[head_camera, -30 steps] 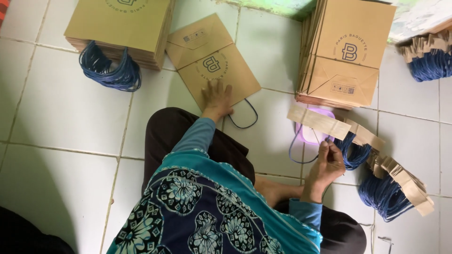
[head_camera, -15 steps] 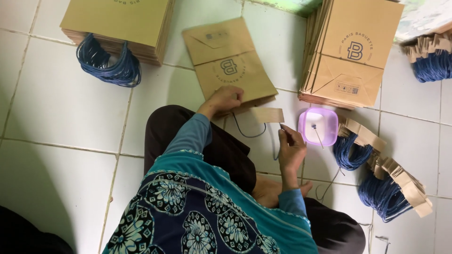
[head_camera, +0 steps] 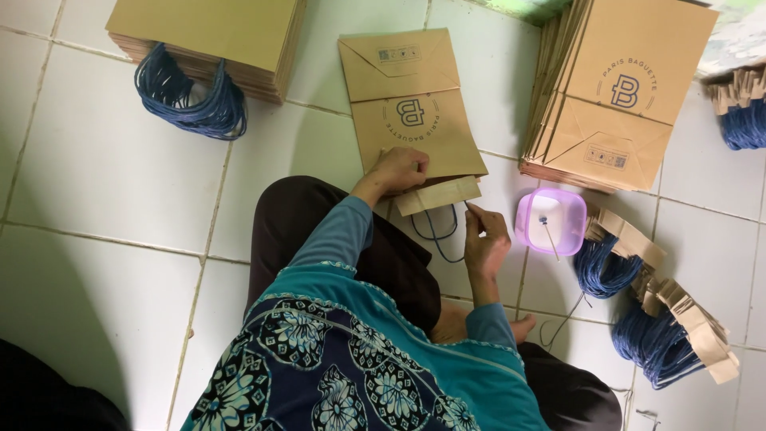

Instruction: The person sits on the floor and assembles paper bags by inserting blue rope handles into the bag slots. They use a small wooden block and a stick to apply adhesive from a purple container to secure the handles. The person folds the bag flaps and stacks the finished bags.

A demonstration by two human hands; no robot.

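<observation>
Left hand (head_camera: 401,169) pressing flat paper bag (head_camera: 411,104) | right hand (head_camera: 485,239) pinching handle strip (head_camera: 437,195) (lying crosswise, just left of it)

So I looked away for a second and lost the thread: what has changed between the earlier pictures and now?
The right hand came in from the pile of handle strips past the pink tub, bringing one brown strip with blue cord to the open end of the flat paper bag. The left hand stayed pressed on that bag. The bag stacks and the tub did not move.
</observation>
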